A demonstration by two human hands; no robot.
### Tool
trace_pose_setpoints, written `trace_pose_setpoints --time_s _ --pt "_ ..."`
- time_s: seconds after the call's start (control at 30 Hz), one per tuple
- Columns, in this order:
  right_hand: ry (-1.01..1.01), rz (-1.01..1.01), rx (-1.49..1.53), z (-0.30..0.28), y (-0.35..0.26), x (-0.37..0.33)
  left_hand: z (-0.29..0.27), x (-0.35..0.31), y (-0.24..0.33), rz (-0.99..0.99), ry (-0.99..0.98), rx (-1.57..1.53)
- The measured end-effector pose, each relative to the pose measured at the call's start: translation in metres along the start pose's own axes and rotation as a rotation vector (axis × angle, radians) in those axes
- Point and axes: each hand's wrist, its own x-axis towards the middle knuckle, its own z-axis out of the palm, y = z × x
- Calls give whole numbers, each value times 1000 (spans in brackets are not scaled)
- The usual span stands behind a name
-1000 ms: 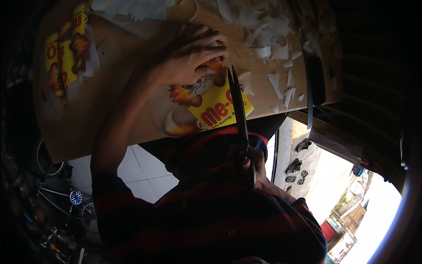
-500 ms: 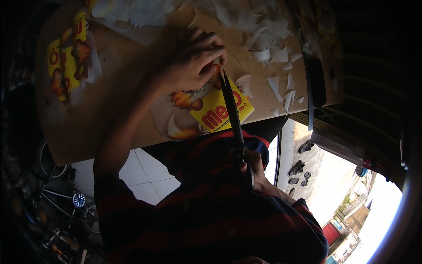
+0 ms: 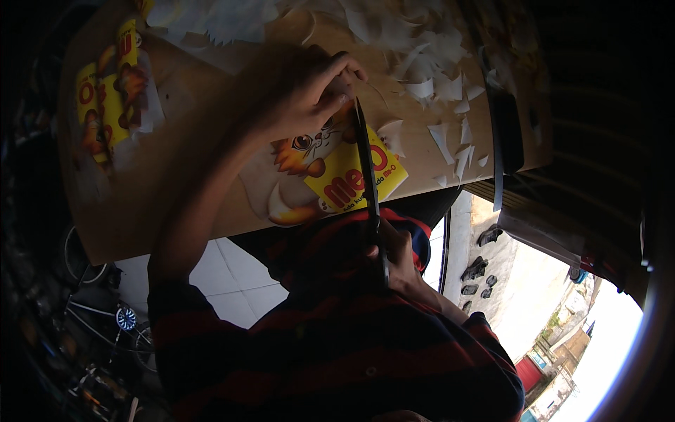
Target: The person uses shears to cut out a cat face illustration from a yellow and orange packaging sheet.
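Observation:
A printed cat cutout (image 3: pixel 344 184), orange and white with a yellow panel and red lettering, lies at the table's near edge. Across it runs a pair of long dark scissors (image 3: pixel 368 158), tip pointing away from me, blades close together. My right hand (image 3: pixel 399 259) is closed round the handles, just off the table's near edge. At the cutout's far end my left hand (image 3: pixel 320 91) is bent, thumb and fingers closed at the paper's edge, forefinger lifted. Its own fingers partly hide what it grips.
More printed cat cutouts (image 3: pixel 105 105) lie at the table's left. White paper scraps (image 3: pixel 450 88) are scattered at the far right, and white sheets (image 3: pixel 211 17) at the far side. A bicycle (image 3: pixel 126 318) is on the left, shoes (image 3: pixel 474 268) outside on the right.
My left hand has shifted slightly, its forefinger lifting, and more of the cat's face shows. The scissors and my right hand have moved a little left; the blades have come together.

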Motion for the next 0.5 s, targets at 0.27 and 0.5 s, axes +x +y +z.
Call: trace_pose_setpoints --time_s 0.27,0.5 --pt "89 -16 -65 10 2 10 -4 0 -8 13 79 135" --pt "73 -55 -26 13 5 17 -32 -2 11 -138 -81 -167"
